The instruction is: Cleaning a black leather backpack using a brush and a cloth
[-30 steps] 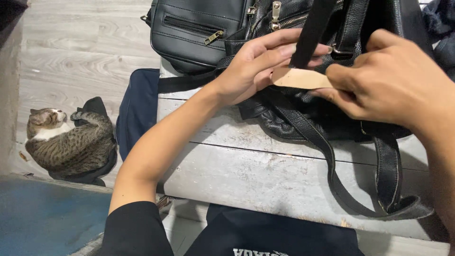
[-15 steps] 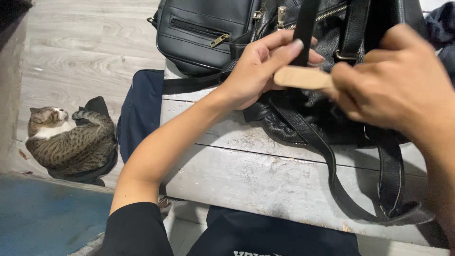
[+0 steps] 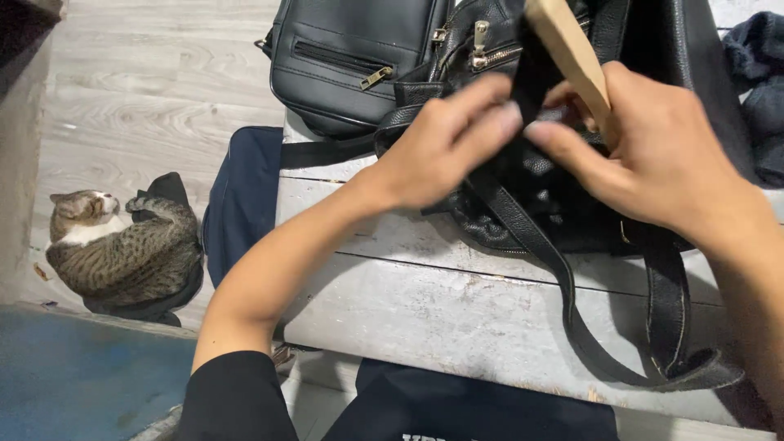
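A black leather backpack (image 3: pixel 498 196) lies on a worn whitewashed wooden table (image 3: pixel 457 302). One of its black straps (image 3: pixel 531 73) runs up between my hands. My left hand (image 3: pixel 449 143) pinches that strap with its fingertips. My right hand (image 3: pixel 653 155) grips a flat tan wooden stick (image 3: pixel 572 53), which now points up and to the left, its fingers also meeting the strap. A second black bag (image 3: pixel 351 57) with a zipped pocket lies behind the backpack at the table's far edge.
Long backpack straps (image 3: pixel 670 327) loop toward the table's near right edge. A tabby cat (image 3: pixel 114 245) lies curled on dark cloth on the pale wood floor at left. A navy cloth (image 3: pixel 241 196) hangs off the table's left end. Dark blue fabric (image 3: pixel 755 90) lies at far right.
My right hand has turned the wooden stick from lying flat across the strap to pointing upward. My left fingers have shifted on the strap and closed toward the right hand.
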